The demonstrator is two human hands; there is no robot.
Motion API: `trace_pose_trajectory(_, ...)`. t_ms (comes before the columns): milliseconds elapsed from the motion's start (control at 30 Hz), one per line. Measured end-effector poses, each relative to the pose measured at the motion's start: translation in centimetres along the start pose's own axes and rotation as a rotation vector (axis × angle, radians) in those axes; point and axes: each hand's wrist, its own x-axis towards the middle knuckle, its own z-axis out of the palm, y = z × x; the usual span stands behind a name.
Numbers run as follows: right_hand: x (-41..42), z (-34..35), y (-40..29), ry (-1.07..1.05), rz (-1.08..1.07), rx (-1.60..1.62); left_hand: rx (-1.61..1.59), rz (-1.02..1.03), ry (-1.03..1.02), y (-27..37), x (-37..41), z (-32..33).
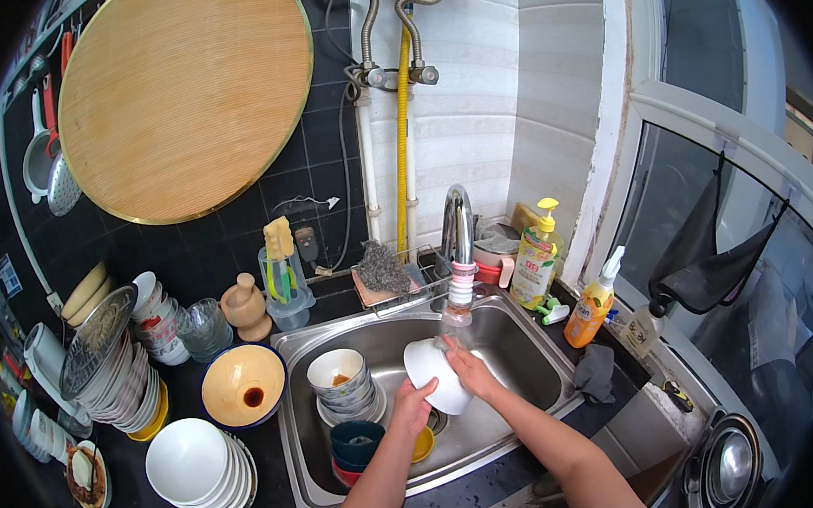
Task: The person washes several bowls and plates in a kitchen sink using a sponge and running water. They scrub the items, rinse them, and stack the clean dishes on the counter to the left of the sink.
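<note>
My left hand (414,406) grips a white bowl (433,374), thumb on its outer wall. The bowl is tipped on its side above the stainless steel sink (526,379). My right hand (468,369) lies against the bowl's other side, its fingers by the rim under the faucet (458,251). Water runs onto these fingers. What the right palm covers is hidden. Left of the hands, a stack of patterned bowls (341,380) stands on small plates in the sink. Nearer to me are dark green bowls (356,442) over a red one, and a small yellow dish (424,444) partly behind my left wrist.
Stacked white bowls (185,459) and an enamel basin (236,383) with dark liquid stand left of the sink. A wire rack (409,292) holds a steel wool pad (383,268) behind it. A yellow-pump soap bottle (536,263) and an orange spray bottle (587,316) stand at right.
</note>
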Motion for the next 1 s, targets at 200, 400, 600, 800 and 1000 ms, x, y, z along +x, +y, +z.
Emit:
trace_pose_trajectory(200,-1.3,-0.4,1.1,0.077,0.324,-0.018,-0.058,0.044,0.09,-0.2,0.5,-0.6)
trace_pose_trajectory(400,-4.2,3.1,-3.5,-0.036,0.053,-0.136,-0.181,0.117,0.109,-0.2,0.9,-1.1)
trace_pose_trajectory(600,-6.5,6.1,-6.0,-0.14,0.023,-0.258,-0.14,0.107,0.268,0.7,0.1,-1.8)
trace_pose_trajectory(800,-3.5,3.1,0.8,0.209,0.44,0.339,-0.247,0.116,0.104,0.7,0.6,-1.2)
trace_pose_trajectory(1000,0.3,-2.4,2.1,0.153,0.787,0.591,-0.082,-0.05,-0.059,0.7,0.0,-0.1)
